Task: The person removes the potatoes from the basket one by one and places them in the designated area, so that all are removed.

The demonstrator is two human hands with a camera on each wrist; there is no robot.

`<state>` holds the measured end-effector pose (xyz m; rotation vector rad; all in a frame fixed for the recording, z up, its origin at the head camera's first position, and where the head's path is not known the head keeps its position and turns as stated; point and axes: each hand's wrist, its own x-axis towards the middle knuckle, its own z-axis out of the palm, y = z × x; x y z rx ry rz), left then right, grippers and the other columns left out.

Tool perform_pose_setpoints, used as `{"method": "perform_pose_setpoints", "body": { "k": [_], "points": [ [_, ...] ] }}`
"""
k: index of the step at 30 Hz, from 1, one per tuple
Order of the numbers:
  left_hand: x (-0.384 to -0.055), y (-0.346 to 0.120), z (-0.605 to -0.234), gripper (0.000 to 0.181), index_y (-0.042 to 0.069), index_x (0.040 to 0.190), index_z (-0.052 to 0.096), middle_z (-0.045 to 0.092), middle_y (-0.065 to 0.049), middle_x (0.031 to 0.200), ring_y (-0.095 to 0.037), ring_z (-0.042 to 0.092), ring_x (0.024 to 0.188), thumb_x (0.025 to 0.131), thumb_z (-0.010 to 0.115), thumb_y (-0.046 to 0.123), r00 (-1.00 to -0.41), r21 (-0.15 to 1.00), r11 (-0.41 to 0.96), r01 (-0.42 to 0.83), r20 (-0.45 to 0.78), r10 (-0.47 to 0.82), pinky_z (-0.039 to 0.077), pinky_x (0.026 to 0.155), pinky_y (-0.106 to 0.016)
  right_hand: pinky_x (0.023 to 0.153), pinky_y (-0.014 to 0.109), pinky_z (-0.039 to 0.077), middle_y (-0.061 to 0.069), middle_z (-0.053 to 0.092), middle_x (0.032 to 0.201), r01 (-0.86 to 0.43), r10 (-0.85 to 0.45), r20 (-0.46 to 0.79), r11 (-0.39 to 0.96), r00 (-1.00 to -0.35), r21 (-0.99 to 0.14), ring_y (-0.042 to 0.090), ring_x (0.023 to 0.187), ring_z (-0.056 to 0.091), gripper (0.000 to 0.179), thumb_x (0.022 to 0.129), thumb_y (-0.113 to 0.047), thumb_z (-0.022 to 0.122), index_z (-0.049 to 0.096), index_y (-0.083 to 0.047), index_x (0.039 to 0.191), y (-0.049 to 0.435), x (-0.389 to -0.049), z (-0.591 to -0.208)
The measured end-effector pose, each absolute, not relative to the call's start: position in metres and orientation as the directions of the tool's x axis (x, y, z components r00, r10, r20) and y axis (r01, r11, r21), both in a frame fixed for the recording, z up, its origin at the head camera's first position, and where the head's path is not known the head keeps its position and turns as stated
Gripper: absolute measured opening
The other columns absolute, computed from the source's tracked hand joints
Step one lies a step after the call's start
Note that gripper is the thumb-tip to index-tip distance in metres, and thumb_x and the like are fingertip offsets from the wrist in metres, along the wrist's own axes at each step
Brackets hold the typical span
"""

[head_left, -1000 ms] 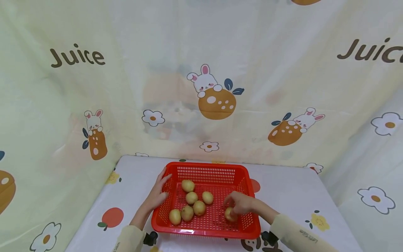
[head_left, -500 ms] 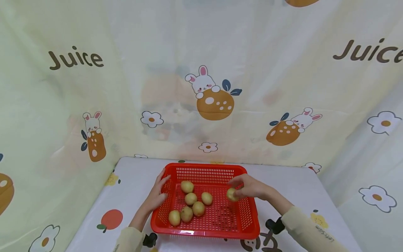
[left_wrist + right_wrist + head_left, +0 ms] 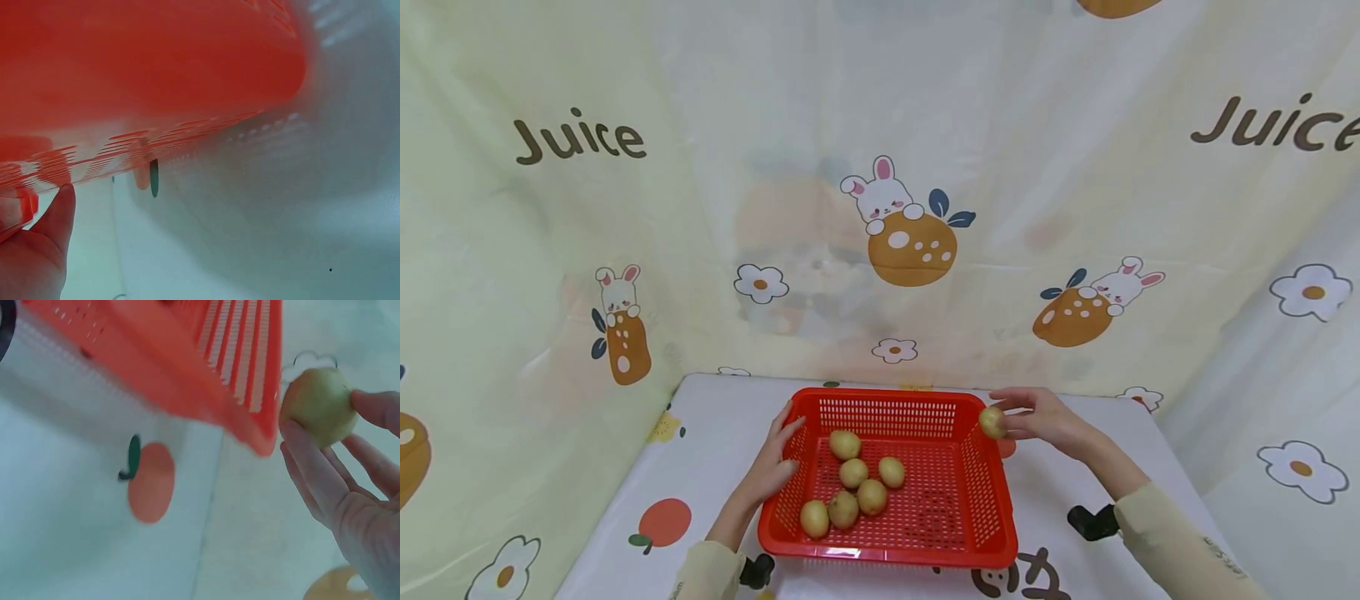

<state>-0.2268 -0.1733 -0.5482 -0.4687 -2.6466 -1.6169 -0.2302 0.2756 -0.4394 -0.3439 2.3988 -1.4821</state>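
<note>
In the head view a red plastic basket [image 3: 887, 554] holds several yellow-brown potatoes [image 3: 872, 497], grouped towards its left side. My left hand [image 3: 769, 467] grips the basket's left rim. The left wrist view shows part of that hand [image 3: 47, 250] against the outside of the basket wall [image 3: 156, 69]. Beyond the basket's back right corner, my right hand [image 3: 1047, 421] pinches a single potato [image 3: 992, 422] between thumb and fingers. In the right wrist view this potato [image 3: 320, 406] sits at the fingertips, close beside the basket's rim [image 3: 265, 434].
A white tablecloth [image 3: 1082, 475] with printed fruit covers the table. Patterned curtains with rabbits stand behind it and on both sides [image 3: 805, 208]. Dark wrist devices [image 3: 1093, 522] are worn near both sleeves.
My right hand has lifted the potato from the basket's right part and carried it up, back and right to the rim. My left hand has stayed on the left rim.
</note>
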Motion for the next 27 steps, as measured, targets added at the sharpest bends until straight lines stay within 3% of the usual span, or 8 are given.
{"method": "perform_pose_setpoints", "body": {
  "k": [7, 16, 27],
  "points": [
    [-0.226, -0.173, -0.547, 0.072, -0.01, 0.146, 0.037, 0.004, -0.015, 0.164, -0.041, 0.006, 0.148, 0.074, 0.049, -0.013, -0.954, 0.875, 0.412, 0.255, 0.157, 0.255, 0.021, 0.112, -0.063, 0.085, 0.045, 0.056, 0.031, 0.052, 0.135, 0.019, -0.234, -0.132, 0.43, -0.963, -0.902, 0.034, 0.107, 0.065, 0.063, 0.094, -0.023, 0.066, 0.041, 0.007, 0.143, 0.309, -0.23, -0.456],
    [-0.225, -0.172, -0.546, 0.071, -0.01, 0.145, 0.038, 0.006, -0.015, 0.164, -0.041, 0.007, 0.148, 0.075, 0.05, -0.014, -0.958, 0.883, 0.402, 0.242, 0.152, 0.244, 0.023, 0.111, -0.063, 0.084, 0.045, 0.056, 0.035, 0.052, 0.132, 0.125, -0.137, -0.208, 0.455, -0.968, -0.882, 0.033, 0.103, 0.065, 0.057, 0.097, -0.017, 0.06, 0.038, 0.013, 0.141, 0.342, -0.23, -0.489],
    [-0.226, -0.173, -0.548, 0.071, -0.01, 0.144, 0.041, 0.008, -0.016, 0.164, -0.042, 0.009, 0.148, 0.074, 0.052, -0.015, -0.956, 0.899, 0.359, 0.25, 0.169, 0.242, 0.027, 0.11, -0.063, 0.079, 0.044, 0.058, 0.038, 0.053, 0.126, 0.199, -0.03, -0.242, 0.477, -0.97, -0.856, 0.032, 0.098, 0.065, 0.054, 0.095, -0.009, 0.06, 0.038, 0.017, 0.138, 0.349, -0.228, -0.535]
  ]
}}
